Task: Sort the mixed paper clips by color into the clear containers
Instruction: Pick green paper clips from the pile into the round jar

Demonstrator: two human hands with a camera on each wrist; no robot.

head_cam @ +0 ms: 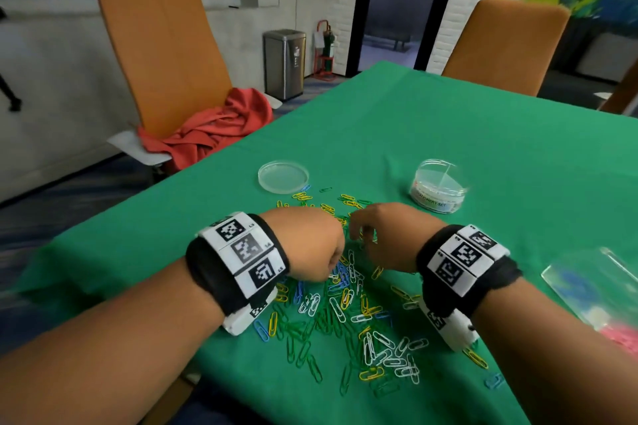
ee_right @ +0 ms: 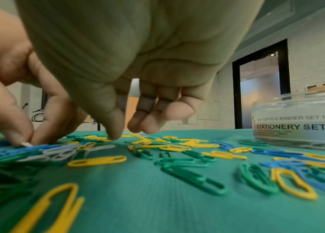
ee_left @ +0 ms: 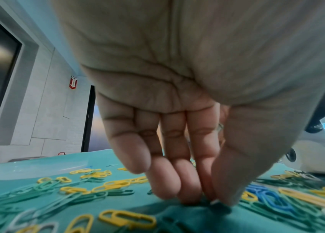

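Green cloth (head_cam: 448, 134) over the counter: matt, fine woven ribbing visible in the right wrist view. Paper clips (head_cam: 348, 307): smooth coloured coating, slight sheen, in yellow, green, blue, white. Round container (head_cam: 439, 187): clear glossy plastic, printed label. Flat lid (head_cam: 283, 176): clear plastic, glossy. Chairs (head_cam: 162, 45): orange matt upholstery. Bin (head_cam: 284, 63): brushed metal. Red cloth (head_cam: 210, 128), crumpled, matt.
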